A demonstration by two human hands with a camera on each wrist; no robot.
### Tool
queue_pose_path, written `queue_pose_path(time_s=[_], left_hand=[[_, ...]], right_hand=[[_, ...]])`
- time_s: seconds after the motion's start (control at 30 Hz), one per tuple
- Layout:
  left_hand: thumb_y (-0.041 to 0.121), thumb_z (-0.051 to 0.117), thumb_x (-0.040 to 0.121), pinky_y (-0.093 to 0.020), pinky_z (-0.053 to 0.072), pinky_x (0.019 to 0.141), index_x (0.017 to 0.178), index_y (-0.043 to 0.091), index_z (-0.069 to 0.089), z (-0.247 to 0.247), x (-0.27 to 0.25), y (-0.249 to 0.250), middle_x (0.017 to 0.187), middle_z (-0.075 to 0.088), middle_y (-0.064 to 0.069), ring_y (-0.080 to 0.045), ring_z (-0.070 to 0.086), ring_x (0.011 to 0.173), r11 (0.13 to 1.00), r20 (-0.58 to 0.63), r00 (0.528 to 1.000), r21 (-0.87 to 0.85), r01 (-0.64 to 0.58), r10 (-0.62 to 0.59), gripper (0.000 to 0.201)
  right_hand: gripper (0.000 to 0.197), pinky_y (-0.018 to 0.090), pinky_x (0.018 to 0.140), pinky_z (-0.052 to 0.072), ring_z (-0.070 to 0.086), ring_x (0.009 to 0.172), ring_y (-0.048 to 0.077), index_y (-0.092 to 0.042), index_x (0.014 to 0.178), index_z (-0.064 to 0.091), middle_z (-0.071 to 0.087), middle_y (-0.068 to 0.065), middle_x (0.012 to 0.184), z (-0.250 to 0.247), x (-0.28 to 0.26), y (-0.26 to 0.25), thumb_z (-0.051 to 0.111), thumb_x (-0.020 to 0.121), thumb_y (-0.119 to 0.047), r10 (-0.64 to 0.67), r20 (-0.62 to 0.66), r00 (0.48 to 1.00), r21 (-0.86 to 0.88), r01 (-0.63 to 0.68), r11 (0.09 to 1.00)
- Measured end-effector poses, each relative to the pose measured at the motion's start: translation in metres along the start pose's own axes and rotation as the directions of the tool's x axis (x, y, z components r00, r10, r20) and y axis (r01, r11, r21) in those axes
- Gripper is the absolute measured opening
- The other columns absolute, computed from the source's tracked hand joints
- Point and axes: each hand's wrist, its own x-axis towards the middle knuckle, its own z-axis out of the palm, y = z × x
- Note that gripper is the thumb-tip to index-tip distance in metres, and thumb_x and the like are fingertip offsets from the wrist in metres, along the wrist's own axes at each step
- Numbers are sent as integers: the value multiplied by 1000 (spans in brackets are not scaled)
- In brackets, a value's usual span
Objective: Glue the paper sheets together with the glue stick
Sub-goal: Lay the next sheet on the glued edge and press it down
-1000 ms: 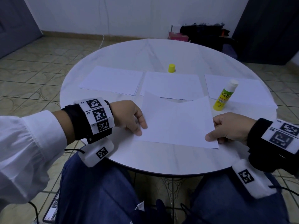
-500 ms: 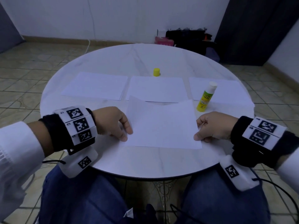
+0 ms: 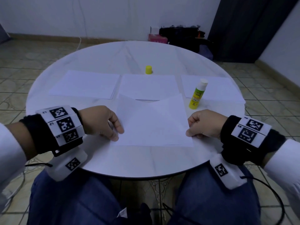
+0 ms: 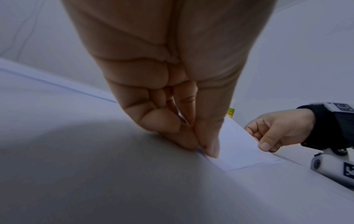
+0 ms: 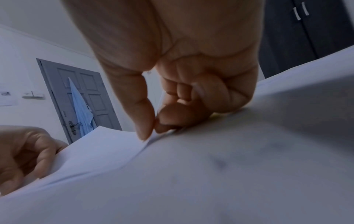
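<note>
Left hand (image 3: 103,122) pinches left edge of the top sheet (image 3: 154,122), thumb over curled fingers; right hand (image 3: 206,124) pinches the right edge the same way. Both wrists low at the near edge of the table (image 3: 113,159). The sheet's far edge is lifted, sagging in the middle, near edge down on another sheet.

Head view alone shows the glue stick (image 3: 198,95), uncapped and upright, just beyond the right hand, its yellow cap (image 3: 148,70) further back, and three paper piles (image 3: 84,84) across the table. Left wrist view shows the thumb tip (image 4: 210,145) pressed on the sheet's corner; right wrist view shows the paper edge clamped between thumb (image 5: 141,121) and forefinger.

Versus 0.5 s ago: same grips, sheet a little closer to the person.
</note>
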Motion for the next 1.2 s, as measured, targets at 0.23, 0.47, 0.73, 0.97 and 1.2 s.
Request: queue_pose_path(time_s=[0.23,0.47,0.73,0.97,1.2], left_hand=[[12,84,70,-19,47,63,82,24,72,-1,0,1,67,70,4,-9,59,60,1000,10,1000,-5,-3,3,21],[12,83,70,-21,46,63,83,24,72,-1,1,1,64,69,6,-10,57,59,1000,18,1000,-6,-1,2,21],[13,83,70,-17,44,59,83,25,72,-1,2,0,61,67,9,-9,56,59,1000,13,1000,-9,7,-7,21],[16,83,70,-13,41,53,82,27,72,-1,4,0,55,64,13,-6,53,52,1000,15,1000,26,2,-3,20],[17,84,70,-12,40,51,81,28,72,-2,7,0,57,64,11,-8,53,55,999,3,1000,43,0,-1,20]], right_hand=[[29,22,52,39,49,46,12,-12,59,53,55,-2,48,-2,-1,0,76,72,0,-5,23,1000,-24,5,1000],[29,22,52,38,49,48,12,-12,59,53,55,-1,51,-1,-3,0,76,71,0,-15,20,1000,-33,15,999],[31,24,55,36,45,50,14,-13,54,52,52,0,50,-1,-2,1,75,71,-3,-18,18,1000,-71,19,997],[30,29,65,40,47,58,18,-13,56,52,53,1,56,1,0,2,76,71,-3,-27,28,999,-76,29,997],[32,25,59,38,45,53,14,-15,55,51,50,-6,47,2,0,4,76,70,-1,-36,14,999,-69,37,997]])
